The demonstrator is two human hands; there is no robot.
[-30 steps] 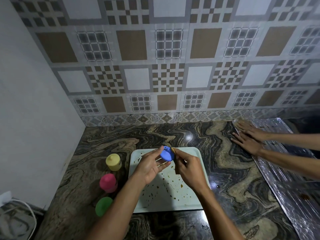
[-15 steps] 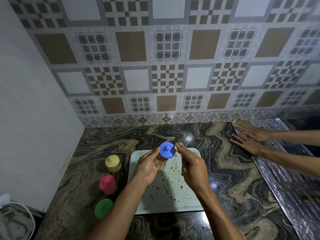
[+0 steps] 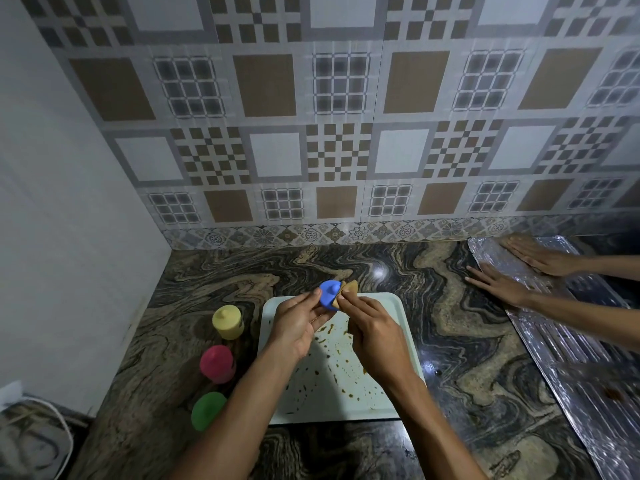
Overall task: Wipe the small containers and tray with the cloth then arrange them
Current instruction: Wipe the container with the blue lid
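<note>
Holding 1 blue container (image 3: 329,298) in L hand (image 3: 298,328), person pinches 1 tan cloth (image 3: 348,289) to it w/ R hand (image 3: 378,331), above 1 stained tray (image 3: 332,393). 3 more stand left: yellow container (image 3: 227,322), pink container (image 3: 217,364), green container (image 3: 207,410).

A marbled dark countertop (image 3: 467,341) meets a patterned tile backsplash (image 3: 339,133) at 12 o'clock and a plain white wall (image 3: 69,220) at 9 o'clock, with a foil-covered sheet (image 3: 571,358) at 3 o'clock under another person's flat hands (image 3: 502,285), and a white cable (image 3: 59,420) at 8 o'clock.
</note>
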